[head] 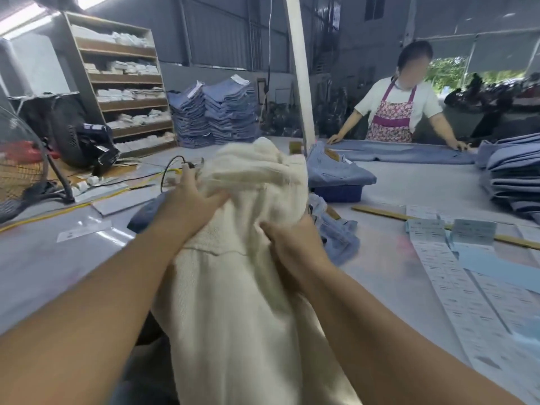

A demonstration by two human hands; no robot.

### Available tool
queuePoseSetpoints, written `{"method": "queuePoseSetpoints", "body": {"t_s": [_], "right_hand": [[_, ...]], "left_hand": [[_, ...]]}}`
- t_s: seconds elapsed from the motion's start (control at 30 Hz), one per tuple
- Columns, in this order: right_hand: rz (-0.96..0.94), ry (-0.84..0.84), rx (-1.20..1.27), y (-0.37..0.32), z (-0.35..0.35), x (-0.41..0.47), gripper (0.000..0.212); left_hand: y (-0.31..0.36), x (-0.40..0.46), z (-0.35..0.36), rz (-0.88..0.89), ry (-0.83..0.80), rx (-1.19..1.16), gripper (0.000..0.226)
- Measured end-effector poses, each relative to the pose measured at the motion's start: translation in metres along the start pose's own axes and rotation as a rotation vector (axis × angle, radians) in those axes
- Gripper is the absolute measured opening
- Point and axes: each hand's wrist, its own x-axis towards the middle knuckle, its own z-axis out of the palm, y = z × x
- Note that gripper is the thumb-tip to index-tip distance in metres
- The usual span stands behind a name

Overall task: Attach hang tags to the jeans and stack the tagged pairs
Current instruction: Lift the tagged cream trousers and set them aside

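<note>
A cream knitted garment (pixel 248 273) fills the middle of the view, bunched up above the table. My left hand (pixel 190 200) grips its upper left folds. My right hand (pixel 292 244) grips the fabric on the right side. Behind the garment lies a crumpled pair of blue jeans (pixel 340 232), partly hidden. A folded pair of jeans (pixel 336 168) rests on a blue box (pixel 339 192). Strips of printed hang tags (pixel 455 267) lie on the table to the right, with light blue tags (pixel 470 232) among them.
A person in a floral apron (pixel 394 112) smooths jeans (pixel 403 153) across the far side of the table. Folded jeans are stacked at right (pixel 514 173) and by the shelves (pixel 216 112). A fan (pixel 20 162), cables (pixel 169 171) and a wooden ruler (pixel 382 213) are also in view.
</note>
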Motion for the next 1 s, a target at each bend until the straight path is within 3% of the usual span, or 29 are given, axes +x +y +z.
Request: {"method": "queuePoseSetpoints", "body": {"t_s": [0.07,0.13,0.23,0.3,0.4,0.5,0.57,0.63,0.7,0.77,0.83,0.9,1.0], "right_hand": [[0.007,0.069,-0.047,0.006,-0.006,-0.001,0.049],[0.017,0.121,-0.036,0.008,-0.008,-0.004,0.053],[0.05,0.187,0.012,0.004,-0.006,-0.004,0.048],[0.07,0.209,0.066,-0.002,-0.005,-0.003,0.046],[0.117,0.167,0.196,-0.013,0.0,-0.01,0.043],[0.093,0.059,0.371,-0.026,0.005,-0.014,0.045],[0.027,0.023,0.282,-0.027,0.007,-0.013,0.047],[-0.054,0.091,0.078,-0.023,0.006,-0.012,0.045],[-0.123,0.179,-0.106,-0.009,0.001,-0.01,0.045],[-0.189,0.217,-0.197,0.005,-0.004,-0.013,0.058],[-0.234,0.225,-0.271,0.016,-0.003,-0.017,0.072],[-0.264,0.244,-0.3,0.022,0.001,-0.023,0.067],[-0.214,0.259,-0.35,0.028,0.004,-0.033,0.048]], "left_hand": [[-0.012,-0.016,0.0,-0.113,-0.071,-0.185,0.094],[-0.017,-0.034,-0.015,-0.175,-0.25,-0.429,0.101],[-0.031,-0.061,-0.039,-0.187,-0.683,-0.694,0.078],[-0.036,-0.077,-0.049,-0.168,-0.792,-0.72,0.067],[-0.024,-0.077,-0.061,-0.171,-0.612,-0.701,0.054],[0.0,-0.049,-0.097,-0.125,-0.339,-0.605,0.072],[0.016,-0.03,-0.115,-0.037,-0.23,-0.484,0.08],[0.024,-0.024,-0.108,-0.004,-0.118,-0.144,0.081],[0.015,-0.033,-0.073,-0.037,-0.132,0.159,0.086],[-0.002,-0.054,-0.036,-0.075,-0.21,0.394,0.085],[-0.015,-0.067,-0.019,-0.094,-0.109,0.549,0.083],[-0.013,-0.078,-0.014,-0.046,-0.009,0.602,0.09],[-0.006,-0.099,0.004,0.0,-0.14,0.49,0.098]]}}
